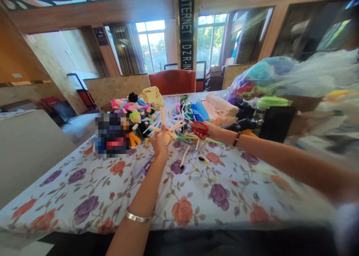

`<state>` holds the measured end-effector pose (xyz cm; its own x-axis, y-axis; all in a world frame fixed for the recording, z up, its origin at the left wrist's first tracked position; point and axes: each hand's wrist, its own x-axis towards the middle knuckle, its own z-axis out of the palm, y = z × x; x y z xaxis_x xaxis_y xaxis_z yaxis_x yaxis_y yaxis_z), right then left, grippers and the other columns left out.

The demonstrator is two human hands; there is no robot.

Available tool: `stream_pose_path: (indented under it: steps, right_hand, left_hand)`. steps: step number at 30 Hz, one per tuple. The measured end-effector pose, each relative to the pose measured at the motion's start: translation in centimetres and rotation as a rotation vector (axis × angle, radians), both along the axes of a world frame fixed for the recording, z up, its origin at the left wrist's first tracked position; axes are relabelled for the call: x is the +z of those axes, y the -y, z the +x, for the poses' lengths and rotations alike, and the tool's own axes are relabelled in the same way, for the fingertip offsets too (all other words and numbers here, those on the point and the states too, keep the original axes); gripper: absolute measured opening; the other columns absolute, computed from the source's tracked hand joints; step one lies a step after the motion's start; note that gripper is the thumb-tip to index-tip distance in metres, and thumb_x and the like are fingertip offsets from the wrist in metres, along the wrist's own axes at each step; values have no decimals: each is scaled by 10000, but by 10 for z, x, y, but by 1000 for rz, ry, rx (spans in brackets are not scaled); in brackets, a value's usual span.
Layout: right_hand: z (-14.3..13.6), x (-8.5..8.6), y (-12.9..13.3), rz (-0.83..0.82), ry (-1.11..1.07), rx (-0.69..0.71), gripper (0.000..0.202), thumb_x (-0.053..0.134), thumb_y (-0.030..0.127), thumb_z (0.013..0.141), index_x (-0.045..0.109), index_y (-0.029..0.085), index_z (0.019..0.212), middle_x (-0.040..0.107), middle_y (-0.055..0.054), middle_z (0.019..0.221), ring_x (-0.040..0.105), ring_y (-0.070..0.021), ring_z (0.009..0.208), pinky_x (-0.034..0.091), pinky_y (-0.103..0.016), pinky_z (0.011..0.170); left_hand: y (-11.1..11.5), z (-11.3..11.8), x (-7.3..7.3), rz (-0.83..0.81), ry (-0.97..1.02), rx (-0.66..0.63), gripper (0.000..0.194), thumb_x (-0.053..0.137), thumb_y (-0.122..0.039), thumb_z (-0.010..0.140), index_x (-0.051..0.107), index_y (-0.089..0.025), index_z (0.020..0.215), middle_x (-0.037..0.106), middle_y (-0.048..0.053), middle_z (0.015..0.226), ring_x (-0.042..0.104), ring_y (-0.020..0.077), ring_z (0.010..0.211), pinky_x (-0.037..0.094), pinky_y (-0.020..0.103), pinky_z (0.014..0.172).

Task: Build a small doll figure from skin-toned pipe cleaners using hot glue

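Note:
My left hand is closed around a bundle of peach pipe cleaners, whose fuzzy ends fan out upward and sideways. Red-handled scissors are gripped in my right hand. Their blades point left, near the ends of the peach strands; I cannot tell whether they touch. A thin green pipe cleaner lies beneath the scissors. Closer to me on the cloth are short peach pieces with dark tips. A purple pipe cleaner piece rests left of my left forearm.
Beyond my hands lie a white pipe cleaner heap, a blue bundle and a peach bundle. Small colourful dolls sit at left. A black phone-like slab and stuffed plastic bags crowd the right of the flowered tablecloth.

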<state>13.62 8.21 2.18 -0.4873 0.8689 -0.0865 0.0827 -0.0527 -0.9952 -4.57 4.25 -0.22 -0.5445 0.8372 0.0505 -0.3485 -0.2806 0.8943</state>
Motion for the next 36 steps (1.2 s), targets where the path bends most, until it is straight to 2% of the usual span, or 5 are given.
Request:
stream_pose_path:
  steps: [19, 22, 26, 29, 36]
  right_hand:
    - [23, -13, 13, 146, 71, -88, 566, 554, 712, 674, 489, 168, 533, 506, -1, 468, 465, -93, 413, 331, -234, 418]
    - [39, -14, 26, 293, 353, -126, 525, 596, 619, 706, 490, 166, 462, 491, -17, 431, 444, -102, 405, 291, -253, 431]
    - [65, -23, 43, 733, 959, -269, 446, 634, 409, 736, 430, 186, 408, 454, -21, 425, 435, -117, 448, 248, -273, 479]
    - [78, -32, 56, 849, 1191, -225, 415, 603, 402, 771, 452, 189, 448, 495, -55, 474, 490, -157, 503, 248, -288, 501]
    - [103, -24, 90, 802, 1195, -202, 279, 541, 373, 836, 609, 187, 639, 653, -98, 672, 589, -201, 618, 322, -297, 548]
  left_hand:
    - [1, 3, 3, -15, -9, 63, 358, 695, -482, 635, 571, -154, 565, 598, 17, 507, 439, 88, 376, 297, 224, 380]
    - [1, 3, 3, -15, 1, 51, 331, 670, -456, 672, 575, -153, 581, 604, 23, 530, 426, 88, 372, 298, 236, 391]
    - [-1, 3, 1, -30, -11, 41, 296, 663, -425, 690, 579, -158, 593, 604, 18, 550, 440, 85, 391, 311, 231, 403]
    - [-2, 3, 0, -27, -15, 48, 311, 670, -445, 677, 586, -161, 581, 603, 18, 544, 448, 86, 398, 319, 224, 395]
    - [0, 4, -2, 9, -64, 24, 355, 701, -477, 625, 577, -150, 562, 604, 26, 536, 464, 88, 407, 334, 214, 395]
